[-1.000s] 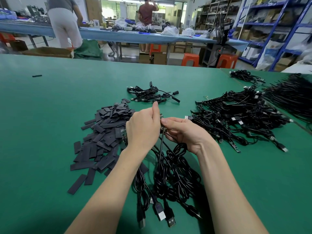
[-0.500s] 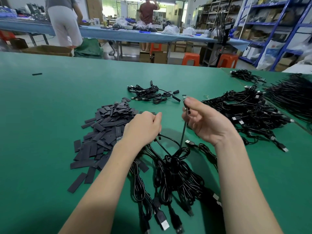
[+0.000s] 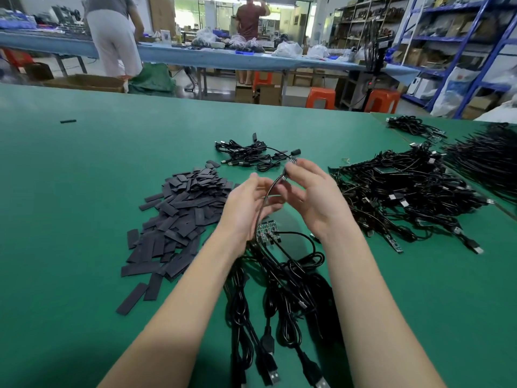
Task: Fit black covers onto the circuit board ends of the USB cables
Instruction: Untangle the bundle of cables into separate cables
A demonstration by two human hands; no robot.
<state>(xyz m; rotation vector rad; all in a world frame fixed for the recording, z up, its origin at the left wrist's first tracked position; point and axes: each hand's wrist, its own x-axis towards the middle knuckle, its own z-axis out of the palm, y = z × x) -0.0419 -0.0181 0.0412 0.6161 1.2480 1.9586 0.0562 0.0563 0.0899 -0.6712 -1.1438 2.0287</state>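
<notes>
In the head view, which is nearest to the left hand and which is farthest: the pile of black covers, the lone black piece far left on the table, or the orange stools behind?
From the left hand:
1. Pile of black covers, just to its left on the green table.
2. Lone black piece, far left, toward the table's back edge.
3. Orange stools, beyond the table, on the floor.

Covers [image 3: 179, 217] left; cable heap [image 3: 405, 203] right

1 head-worn wide-angle view, forward and down, close over the green table [image 3: 70, 191], far shelving beyond.
</notes>
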